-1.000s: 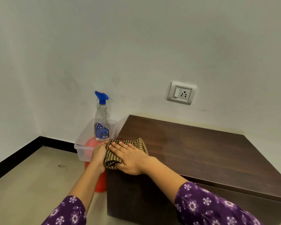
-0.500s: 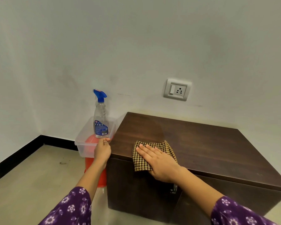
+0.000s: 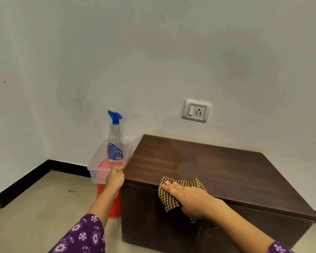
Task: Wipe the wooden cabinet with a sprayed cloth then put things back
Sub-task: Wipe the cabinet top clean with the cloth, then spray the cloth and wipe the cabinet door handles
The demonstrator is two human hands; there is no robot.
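Wooden cabinet (image 3: 217,170) wiping looks to be in mid-course rather than finished. The right hand (image 3: 188,199) lies flat, fingers straight and close together, pressing the brown checked cloth (image 3: 169,201) onto the front edge of the top. The lower part of the cloth hangs over the lip onto the front face just under the palm. Beyond that hand the dark top carries nothing else and shows a faint paler band running back toward the wall. That band may be damp sheen or only reflected light, so I cannot tell which parts have been gone over. My judgement is that the top is partly done, the front and sides are probably yet to be wiped, and the putting-back has not begun. The left hand (image 3: 115,179) has its fingers curled on the near corner of the rim of a clear tub (image 3: 97,167). The tub sits on a red plastic stand (image 3: 109,201) just beside the cabinet's left side. Beyond that hand, the spray bottle (image 3: 115,143) with its blue trigger stands upright inside the tub. These seem to be the things waiting to go back. The cabinet itself stands low on the floor, its back against the wall, with a socket (image 3: 196,111) on the wall above and beyond the right hand. It has a dark brown grain, a smooth flat top, and what look like two doors with small metal pulls below the right wrist.
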